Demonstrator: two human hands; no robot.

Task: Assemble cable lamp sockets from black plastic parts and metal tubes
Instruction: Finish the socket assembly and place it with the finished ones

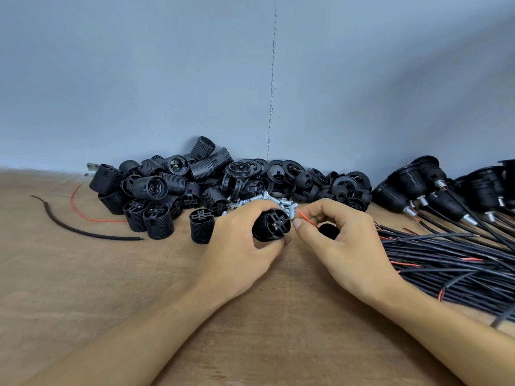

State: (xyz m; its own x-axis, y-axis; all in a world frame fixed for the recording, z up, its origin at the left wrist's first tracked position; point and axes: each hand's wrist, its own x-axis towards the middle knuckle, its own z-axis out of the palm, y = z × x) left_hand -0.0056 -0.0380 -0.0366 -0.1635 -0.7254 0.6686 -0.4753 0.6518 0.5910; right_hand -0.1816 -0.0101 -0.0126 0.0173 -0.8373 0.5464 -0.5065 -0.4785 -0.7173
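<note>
My left hand (239, 246) grips a black threaded socket body (271, 225), its terminal end turned toward my right hand. My right hand (342, 240) pinches a thin red wire (305, 217) between thumb and forefinger, its tip close to the socket's terminals. A black cap or cable part (328, 231) sits half hidden under my right fingers. Just behind my hands lies a small heap of short metal tubes (267, 203). A pile of loose black socket bodies (167, 188) lies at the back left, and black rings and caps (306, 179) lie behind the tubes.
A bundle of black cables with red wires (451, 260) lies on the right of the wooden table (83, 288). Assembled sockets with cables (446, 190) lie at the back right. A loose black cable piece (83, 232) and red wire (83, 213) lie at the left. A grey wall (250, 79) stands behind.
</note>
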